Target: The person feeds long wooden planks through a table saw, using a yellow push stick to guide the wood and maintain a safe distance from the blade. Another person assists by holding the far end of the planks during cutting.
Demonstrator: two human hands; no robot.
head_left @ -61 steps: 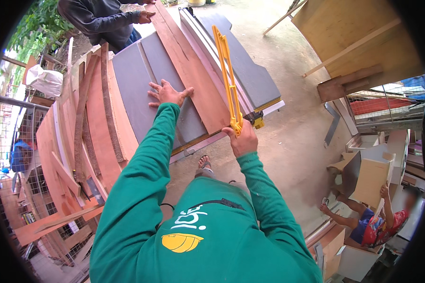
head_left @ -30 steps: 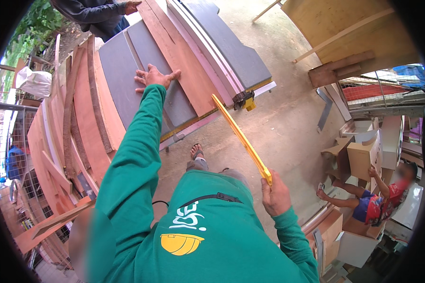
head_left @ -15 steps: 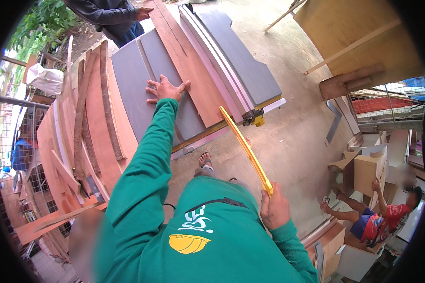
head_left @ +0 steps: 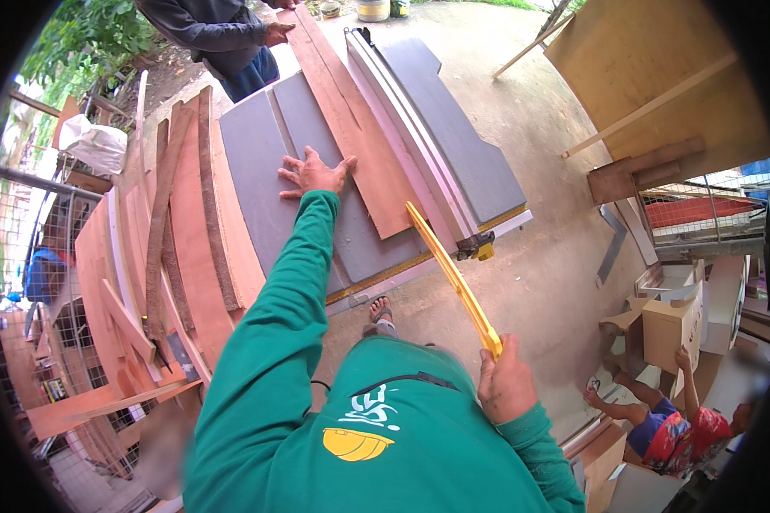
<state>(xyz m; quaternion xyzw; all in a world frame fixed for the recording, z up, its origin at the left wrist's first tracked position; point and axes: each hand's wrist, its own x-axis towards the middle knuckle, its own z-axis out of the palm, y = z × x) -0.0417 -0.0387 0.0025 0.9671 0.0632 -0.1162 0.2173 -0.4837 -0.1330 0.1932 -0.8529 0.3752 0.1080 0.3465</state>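
My left hand point(head_left: 319, 175) is spread wide, palm down on the grey table saw top point(head_left: 269, 171), its thumb side against the left edge of a reddish wooden board point(head_left: 364, 141). The board lies lengthwise on the saw, beside the long metal fence point(head_left: 415, 137). In my right hand point(head_left: 506, 380), closed round its near end, is a long yellow push stick point(head_left: 453, 282). The stick's far tip meets the near right corner of the board. Beyond the saw, a person in a dark jacket point(head_left: 210, 30) holds the board's far end. The saw blade cannot be made out.
Several long planks point(head_left: 197, 205) lie left of the saw, beside a wire mesh fence point(head_left: 38, 248). A wooden panel point(head_left: 642, 68) leans at the right. Lower right, a person in a red shirt point(head_left: 693, 436) is among boxes point(head_left: 672, 329). A concrete floor point(head_left: 565, 274) surrounds the saw.
The board has slid away from me, so its near end sits farther in from the saw's front edge. The push stick tip has followed it. The whole view has shifted slightly.
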